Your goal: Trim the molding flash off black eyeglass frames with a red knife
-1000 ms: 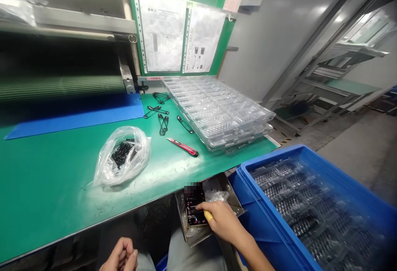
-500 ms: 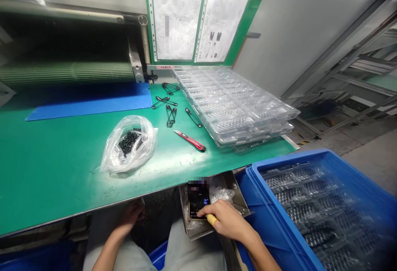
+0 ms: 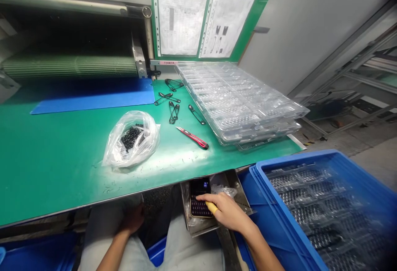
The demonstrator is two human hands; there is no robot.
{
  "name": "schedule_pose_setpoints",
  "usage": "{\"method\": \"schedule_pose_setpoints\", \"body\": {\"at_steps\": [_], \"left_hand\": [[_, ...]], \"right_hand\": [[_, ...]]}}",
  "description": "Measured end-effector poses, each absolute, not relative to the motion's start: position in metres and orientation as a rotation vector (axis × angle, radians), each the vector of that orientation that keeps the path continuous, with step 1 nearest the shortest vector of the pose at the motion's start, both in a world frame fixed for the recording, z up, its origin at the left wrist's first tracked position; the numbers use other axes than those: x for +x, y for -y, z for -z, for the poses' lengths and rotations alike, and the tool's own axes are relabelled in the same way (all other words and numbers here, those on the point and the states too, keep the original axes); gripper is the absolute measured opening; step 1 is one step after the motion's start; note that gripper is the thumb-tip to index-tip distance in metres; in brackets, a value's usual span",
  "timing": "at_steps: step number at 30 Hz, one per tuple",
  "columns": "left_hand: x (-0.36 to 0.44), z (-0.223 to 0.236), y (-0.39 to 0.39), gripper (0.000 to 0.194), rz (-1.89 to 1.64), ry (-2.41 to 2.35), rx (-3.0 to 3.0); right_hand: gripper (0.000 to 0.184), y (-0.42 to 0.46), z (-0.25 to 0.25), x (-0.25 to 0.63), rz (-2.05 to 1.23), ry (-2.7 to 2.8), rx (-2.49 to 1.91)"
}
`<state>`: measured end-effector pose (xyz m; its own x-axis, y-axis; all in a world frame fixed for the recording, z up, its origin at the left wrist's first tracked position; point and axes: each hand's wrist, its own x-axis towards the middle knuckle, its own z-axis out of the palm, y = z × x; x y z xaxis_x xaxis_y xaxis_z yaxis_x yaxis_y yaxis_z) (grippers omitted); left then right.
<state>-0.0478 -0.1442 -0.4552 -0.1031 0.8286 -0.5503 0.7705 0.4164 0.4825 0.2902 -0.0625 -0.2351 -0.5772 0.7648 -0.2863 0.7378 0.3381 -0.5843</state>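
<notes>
A smartphone [image 3: 201, 208] lies in an open metal drawer [image 3: 203, 231] below the table edge, with a keyboard showing on its lit screen. My right hand [image 3: 231, 211] reaches over it, a stretched finger touching the screen and a yellow wrap around another finger. Nothing is held in that hand. My left hand [image 3: 133, 218] rests by my thigh under the table edge, in shadow, its fingers mostly hidden. On the green table [image 3: 62, 147] are a red utility knife [image 3: 192, 138], several large black safety pins [image 3: 174, 112] and a plastic bag [image 3: 145, 149] of small black parts.
Stacked clear plastic trays [image 3: 245, 101] overhang the table's right part. A blue crate [image 3: 263, 180] holding more clear trays stands at the right. A green conveyor belt [image 3: 71, 66] ends at the back left above a blue sheet [image 3: 93, 99]. Papers [image 3: 186, 23] hang behind.
The phone's screen now shows a keyboard, and my right hand's finger has moved up the screen. My left hand has drawn slightly further under the table edge. The view has shifted a little.
</notes>
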Motion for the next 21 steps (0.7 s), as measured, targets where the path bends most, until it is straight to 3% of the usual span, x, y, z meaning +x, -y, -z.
{"method": "schedule_pose_setpoints", "body": {"at_steps": [11, 21], "left_hand": [[-0.049, 0.468, 0.148, 0.022, -0.039, -1.873, 1.487], [-0.049, 0.476, 0.147, 0.02, 0.048, -1.877, 1.509]], "right_hand": [[0.039, 0.062, 0.239, 0.276, -1.002, 2.646, -1.423], [0.012, 0.057, 0.235, 0.306, -0.956, 2.572, -1.51]]}}
